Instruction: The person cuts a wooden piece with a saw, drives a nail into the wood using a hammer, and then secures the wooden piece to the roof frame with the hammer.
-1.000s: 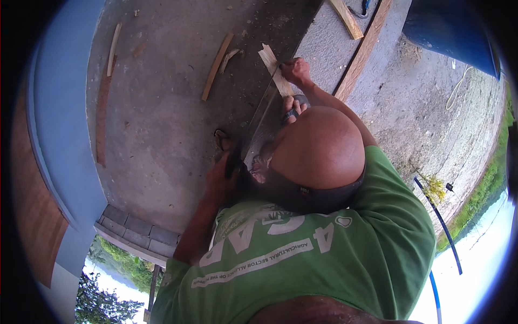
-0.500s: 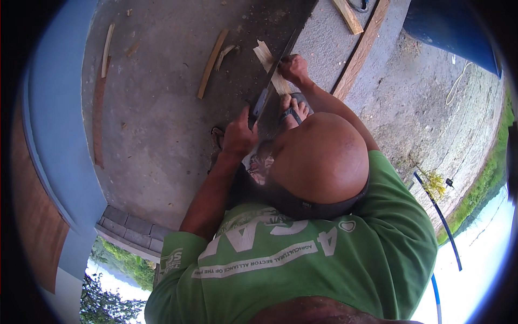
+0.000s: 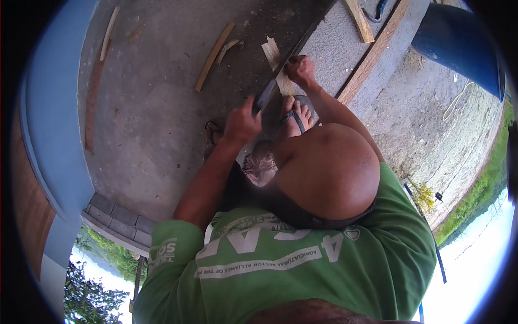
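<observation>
My left hand (image 3: 242,121) is closed on the handle of a saw-like tool (image 3: 270,88), whose long dark blade runs diagonally up and right across a short pale board (image 3: 271,50). My right hand (image 3: 301,71) is clenched on that board beside the blade, its fingertips mostly hidden. Just below, my sandalled foot (image 3: 294,116) presses at the board's lower end. My bent bare knee (image 3: 337,178) hides part of what lies beneath.
Loose wood strips (image 3: 213,56) lie on the concrete floor (image 3: 151,113). A raised rough ledge (image 3: 326,59) carries longer timbers (image 3: 369,56). A large blue drum (image 3: 453,43) stands at upper right, a pale blue wall (image 3: 56,135) at left, grey blocks (image 3: 110,216) at lower left.
My left hand has moved up and right with the tool, pushing the blade farther across the board. My right hand keeps its hold; the view has shifted slightly.
</observation>
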`<state>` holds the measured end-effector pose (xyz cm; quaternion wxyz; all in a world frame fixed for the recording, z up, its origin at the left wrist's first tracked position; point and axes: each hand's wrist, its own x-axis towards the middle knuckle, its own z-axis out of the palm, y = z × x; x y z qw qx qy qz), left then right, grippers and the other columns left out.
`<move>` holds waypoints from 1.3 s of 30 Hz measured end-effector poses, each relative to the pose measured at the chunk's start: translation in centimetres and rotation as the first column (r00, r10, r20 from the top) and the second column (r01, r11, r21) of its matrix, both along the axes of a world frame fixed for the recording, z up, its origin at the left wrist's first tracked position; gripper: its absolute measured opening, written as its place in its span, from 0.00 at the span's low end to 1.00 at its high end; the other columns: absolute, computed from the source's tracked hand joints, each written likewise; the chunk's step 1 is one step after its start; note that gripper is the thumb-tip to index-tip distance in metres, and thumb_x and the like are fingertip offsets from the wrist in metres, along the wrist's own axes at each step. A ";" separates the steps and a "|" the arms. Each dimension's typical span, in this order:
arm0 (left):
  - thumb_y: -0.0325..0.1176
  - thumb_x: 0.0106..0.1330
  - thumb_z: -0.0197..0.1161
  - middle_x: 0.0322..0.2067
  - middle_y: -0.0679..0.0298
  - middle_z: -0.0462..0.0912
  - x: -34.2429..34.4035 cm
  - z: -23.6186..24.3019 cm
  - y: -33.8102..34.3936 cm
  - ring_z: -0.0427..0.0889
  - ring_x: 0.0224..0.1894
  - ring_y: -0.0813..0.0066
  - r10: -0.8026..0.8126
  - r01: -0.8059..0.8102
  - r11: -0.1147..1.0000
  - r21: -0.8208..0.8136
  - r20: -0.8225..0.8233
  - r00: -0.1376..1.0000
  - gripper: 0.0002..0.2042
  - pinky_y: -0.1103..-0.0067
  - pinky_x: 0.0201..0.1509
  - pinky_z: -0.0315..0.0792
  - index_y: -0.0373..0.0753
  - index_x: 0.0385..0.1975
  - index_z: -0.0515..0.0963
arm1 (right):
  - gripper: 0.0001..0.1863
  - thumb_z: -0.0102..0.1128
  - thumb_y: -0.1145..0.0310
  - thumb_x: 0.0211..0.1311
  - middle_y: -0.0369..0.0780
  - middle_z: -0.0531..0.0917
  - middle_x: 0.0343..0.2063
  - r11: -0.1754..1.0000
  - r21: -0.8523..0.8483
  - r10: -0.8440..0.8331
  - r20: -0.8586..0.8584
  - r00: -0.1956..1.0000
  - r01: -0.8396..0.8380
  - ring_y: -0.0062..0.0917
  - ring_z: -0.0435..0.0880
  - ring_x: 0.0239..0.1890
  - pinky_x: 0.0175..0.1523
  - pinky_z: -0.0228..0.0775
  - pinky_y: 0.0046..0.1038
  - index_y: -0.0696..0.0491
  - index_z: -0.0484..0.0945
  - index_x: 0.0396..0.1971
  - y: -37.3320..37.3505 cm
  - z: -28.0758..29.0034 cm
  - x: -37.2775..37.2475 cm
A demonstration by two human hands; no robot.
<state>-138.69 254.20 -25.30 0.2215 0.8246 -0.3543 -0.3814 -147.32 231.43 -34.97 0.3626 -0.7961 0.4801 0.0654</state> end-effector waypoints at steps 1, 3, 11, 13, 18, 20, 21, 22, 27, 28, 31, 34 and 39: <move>0.33 0.61 0.64 0.36 0.39 0.82 -0.1 0.3 -1.1 0.83 0.40 0.39 -0.006 0.007 1.000 -0.013 0.012 1.000 0.23 0.56 0.40 0.77 0.33 0.56 0.72 | 0.16 0.58 0.56 0.57 0.47 0.86 0.33 0.999 -0.035 0.000 0.003 1.000 0.000 0.45 0.86 0.40 0.48 0.78 0.40 0.51 0.87 0.33 -0.6 -0.5 -0.8; 0.35 0.62 0.63 0.36 0.37 0.81 -0.2 0.8 -1.1 0.82 0.40 0.38 -0.013 0.013 0.999 -0.043 0.003 1.000 0.23 0.56 0.40 0.77 0.32 0.56 0.72 | 0.16 0.58 0.55 0.57 0.48 0.86 0.33 0.998 -0.059 0.020 -0.018 1.000 -0.021 0.46 0.86 0.40 0.48 0.78 0.40 0.51 0.87 0.33 -0.2 -0.5 -1.0; 0.29 0.57 0.65 0.43 0.42 0.82 -1.9 10.8 14.4 0.83 0.46 0.42 0.032 -0.025 0.997 0.073 -0.103 0.994 0.29 0.60 0.50 0.78 0.32 0.61 0.69 | 0.16 0.58 0.57 0.55 0.45 0.87 0.26 0.995 0.026 -0.092 -0.037 0.995 0.093 0.36 0.88 0.35 0.47 0.79 0.33 0.51 0.87 0.35 -0.9 0.5 -1.2; 0.30 0.58 0.65 0.41 0.41 0.82 -2.0 8.2 13.2 0.83 0.45 0.42 0.008 -0.008 1.000 -0.009 -0.018 1.000 0.28 0.59 0.48 0.78 0.33 0.60 0.69 | 0.16 0.57 0.58 0.56 0.45 0.87 0.25 0.998 0.010 -0.060 -0.017 0.998 0.060 0.35 0.88 0.34 0.45 0.79 0.32 0.52 0.87 0.35 -0.5 0.6 -0.7; 0.32 0.61 0.64 0.28 0.39 0.82 -0.6 0.4 -1.7 0.82 0.36 0.38 0.028 -0.026 0.998 -0.050 0.051 0.998 0.22 0.57 0.39 0.78 0.32 0.54 0.74 | 0.14 0.56 0.61 0.59 0.45 0.87 0.25 0.982 -0.130 0.137 -0.024 0.990 -0.139 0.34 0.89 0.33 0.42 0.80 0.32 0.52 0.87 0.34 -0.8 -1.6 -0.2; 0.32 0.61 0.64 0.30 0.39 0.82 -0.5 1.3 -1.1 0.82 0.36 0.38 0.011 -0.010 1.000 -0.023 0.024 1.000 0.22 0.57 0.39 0.77 0.32 0.54 0.74 | 0.14 0.56 0.59 0.61 0.44 0.87 0.27 0.982 -0.027 0.185 -0.106 0.977 -0.189 0.34 0.88 0.35 0.43 0.80 0.33 0.51 0.87 0.34 -1.1 -1.9 -0.9; 0.32 0.60 0.65 0.31 0.38 0.82 -0.4 1.8 -0.5 0.82 0.37 0.38 -0.004 0.004 1.000 0.007 0.003 1.000 0.22 0.56 0.39 0.77 0.32 0.55 0.74 | 0.14 0.56 0.59 0.61 0.44 0.87 0.27 0.979 -0.029 0.198 -0.104 0.975 -0.202 0.34 0.88 0.35 0.43 0.80 0.33 0.51 0.87 0.34 -1.1 -1.8 -1.1; 0.32 0.59 0.65 0.32 0.39 0.82 -0.7 2.8 2.4 0.83 0.37 0.39 -0.001 0.001 1.000 0.012 -0.011 1.000 0.24 0.56 0.41 0.78 0.33 0.56 0.73 | 0.15 0.58 0.57 0.61 0.44 0.88 0.28 0.988 0.071 0.145 -0.102 0.984 -0.138 0.34 0.88 0.35 0.42 0.79 0.32 0.50 0.87 0.34 -1.0 -1.7 -1.5; 0.29 0.56 0.68 0.45 0.42 0.81 -1.6 12.0 17.4 0.82 0.47 0.44 0.047 -0.037 0.991 0.126 -0.084 0.995 0.31 0.60 0.51 0.77 0.34 0.62 0.68 | 0.15 0.68 0.55 0.54 0.47 0.87 0.32 0.985 0.105 0.135 0.002 0.991 -0.135 0.36 0.88 0.38 0.43 0.79 0.34 0.50 0.87 0.36 1.6 1.4 -5.3; 0.29 0.56 0.68 0.45 0.42 0.81 -1.9 11.4 17.3 0.82 0.47 0.44 0.053 -0.041 0.991 0.131 -0.089 0.995 0.31 0.60 0.51 0.77 0.34 0.62 0.68 | 0.15 0.68 0.55 0.54 0.47 0.87 0.32 0.984 0.110 0.140 -0.002 0.990 -0.139 0.36 0.88 0.38 0.43 0.79 0.34 0.50 0.87 0.36 2.2 1.7 -5.4; 0.33 0.58 0.67 0.40 0.41 0.83 -1.9 4.8 12.0 0.84 0.42 0.44 0.032 -0.026 0.997 -0.078 0.072 0.997 0.28 0.59 0.47 0.78 0.34 0.59 0.71 | 0.14 0.68 0.57 0.53 0.47 0.86 0.30 0.977 -0.075 0.204 0.083 0.975 -0.198 0.39 0.87 0.37 0.43 0.78 0.37 0.50 0.86 0.34 3.2 1.1 -5.0; 0.33 0.59 0.64 0.30 0.40 0.82 0.1 -0.2 0.2 0.82 0.36 0.37 0.068 -0.068 0.997 -0.035 0.016 0.998 0.23 0.57 0.40 0.78 0.33 0.55 0.73 | 0.12 0.67 0.58 0.53 0.45 0.84 0.26 0.969 -0.162 0.209 0.148 0.967 -0.184 0.41 0.86 0.35 0.42 0.78 0.37 0.50 0.85 0.31 4.1 0.0 -3.5; 0.34 0.59 0.65 0.33 0.39 0.82 -0.8 1.5 3.5 0.83 0.38 0.38 0.000 0.002 0.998 -0.059 0.024 1.000 0.27 0.56 0.43 0.78 0.32 0.58 0.71 | 0.10 0.65 0.58 0.54 0.45 0.85 0.28 0.987 0.071 0.150 -0.099 0.984 -0.143 0.43 0.86 0.36 0.42 0.78 0.37 0.48 0.84 0.30 3.0 1.5 -3.4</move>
